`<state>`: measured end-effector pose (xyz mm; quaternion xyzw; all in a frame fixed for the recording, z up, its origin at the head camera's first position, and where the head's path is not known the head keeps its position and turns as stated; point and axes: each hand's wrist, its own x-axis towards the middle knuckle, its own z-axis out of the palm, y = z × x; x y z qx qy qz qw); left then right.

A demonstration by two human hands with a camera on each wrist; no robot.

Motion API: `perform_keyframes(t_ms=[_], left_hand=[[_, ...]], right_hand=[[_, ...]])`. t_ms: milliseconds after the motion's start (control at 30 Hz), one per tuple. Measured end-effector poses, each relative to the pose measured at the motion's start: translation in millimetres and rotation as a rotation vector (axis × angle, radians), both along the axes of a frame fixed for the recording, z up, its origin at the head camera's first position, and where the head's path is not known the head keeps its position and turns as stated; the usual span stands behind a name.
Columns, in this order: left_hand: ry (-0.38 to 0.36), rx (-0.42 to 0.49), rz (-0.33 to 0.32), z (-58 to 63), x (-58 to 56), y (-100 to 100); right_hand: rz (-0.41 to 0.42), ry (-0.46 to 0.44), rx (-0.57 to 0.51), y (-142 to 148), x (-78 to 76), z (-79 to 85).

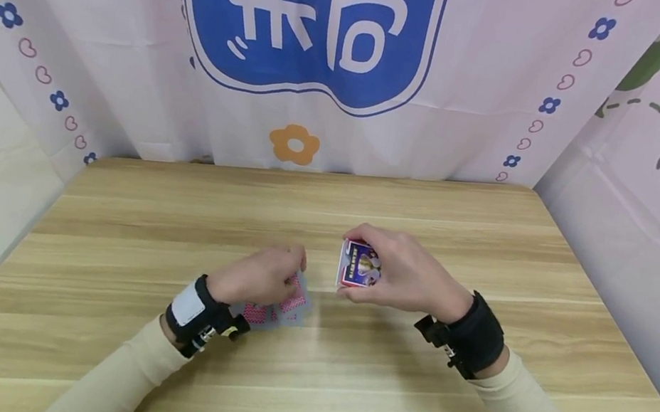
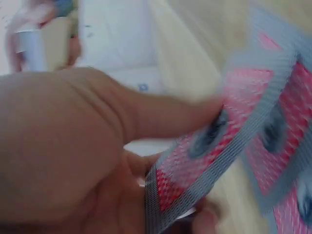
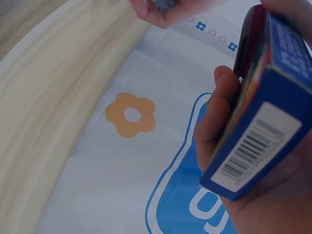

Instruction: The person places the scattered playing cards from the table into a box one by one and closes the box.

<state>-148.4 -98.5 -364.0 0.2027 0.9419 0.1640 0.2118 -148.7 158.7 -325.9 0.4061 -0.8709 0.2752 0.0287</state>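
In the head view my left hand (image 1: 259,274) is low over the middle of the table. It pinches a playing card (image 2: 246,90) with a red patterned back and pale border, thumb on top and fingers beneath. More red-backed cards (image 1: 256,314) lie loosely overlapped under that hand. To the right, my right hand (image 1: 413,273) holds a blue card box (image 1: 361,266) between thumb and fingers, its trophy picture facing up. A white barcode label (image 3: 256,146) shows on the box's side in the right wrist view. The left wrist view is blurred.
The wood-grain table (image 1: 402,405) runs back to a white printed cloth (image 1: 477,136) with a blue emblem and an orange flower. White cloth also hangs along both sides. Black straps (image 1: 480,338) carrying small cameras are on both wrists.
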Motion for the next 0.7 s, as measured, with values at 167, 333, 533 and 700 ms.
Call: perform_keyframes(t_ms=[167, 333, 533, 700], left_hand=[[-0.224, 0.303, 0.002, 18.0, 5.3, -4], [-0.210, 0.509, 0.126, 39.6, 7.5, -10], [-0.233, 0.692, 0.261, 54.8, 7.0, -17], [-0.231, 0.701, 0.236, 55.3, 7.0, -15]], right_hand=[[0.008, -0.007, 0.001, 0, -0.6, -0.2], [0.009, -0.023, 0.000, 1, -1.3, -0.4], [0.011, -0.026, 0.004, 0, -0.8, 0.3], [0.016, -0.036, 0.005, -1, 0.2, 0.6]])
